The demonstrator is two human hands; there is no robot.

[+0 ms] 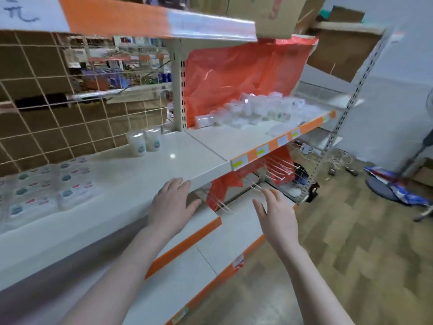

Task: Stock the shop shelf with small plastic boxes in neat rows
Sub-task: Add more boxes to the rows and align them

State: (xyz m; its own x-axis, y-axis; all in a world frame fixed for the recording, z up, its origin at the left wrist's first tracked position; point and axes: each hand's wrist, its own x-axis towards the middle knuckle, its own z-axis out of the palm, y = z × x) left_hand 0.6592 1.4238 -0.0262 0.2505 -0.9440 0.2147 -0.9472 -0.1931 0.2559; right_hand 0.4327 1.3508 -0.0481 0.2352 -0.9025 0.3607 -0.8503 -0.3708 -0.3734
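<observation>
Many clear plastic boxes (pixel 253 111) crowd the shelf (pixel 234 141), contents blurred.

A red plastic sheet (pixel 246 78) hangs behind the right-hand bay. Two white cylindrical containers (pixel 145 141) stand side by side near the brown wire-grid back panel (pixel 46 113). Flat labelled packs (pixel 44 191) lie in rows at the far left. Cardboard boxes (pixel 264 15) sit above, and further boxes (pixel 344 52) are stacked behind the slotted upright (pixel 339 118). Wire display hooks (pixel 276 170) project below. On the wood-pattern floor (pixel 339 254) a fan base (pixel 384 188) stands at the right, with a blue-and-white bag (pixel 403 191) lying against it. Tangled white cables (pixel 339 160) lie near the wall.
</observation>
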